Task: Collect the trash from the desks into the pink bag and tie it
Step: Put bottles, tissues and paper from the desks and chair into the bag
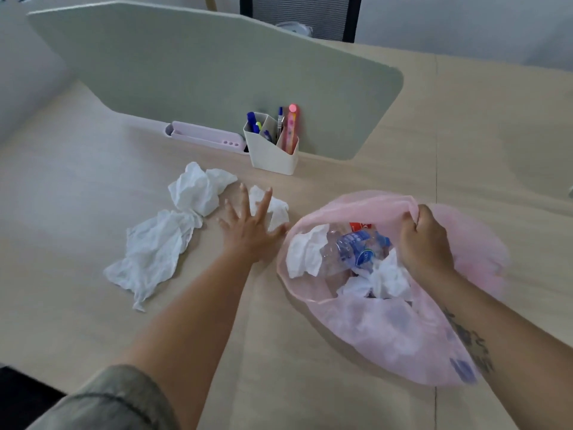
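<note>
Spanning the whole view was a pale wood desk (pixel 93 212) backed by a grey-green divider (pixel 217 72), office chair (pixel 300 13) behind. Pink bag (pixel 387 330) lay right, its rim pinched shut in the right hand (pixel 424 240), bottle (pixel 353 249) and tissues inside. Left hand (pixel 251 225), fingers splayed and empty, hovered over a crumpled tissue (pixel 276 209); two more tissues (pixel 173 231) lay left.

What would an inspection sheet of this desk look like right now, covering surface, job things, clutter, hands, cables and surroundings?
Surface: pale wooden desk, seam lines visible.
Job's things: pink bag held open, holding a plastic bottle and crumpled tissues; three crumpled tissues outside it: large tissue, flat tissue, small tissue.
Clutter: white pen holder with pens; lilac tray.
Hands: left hand open, fingers spread over the small tissue; right hand gripping the bag rim.
Cables: nothing seen.
Surroundings: green divider; mesh chair behind.
</note>
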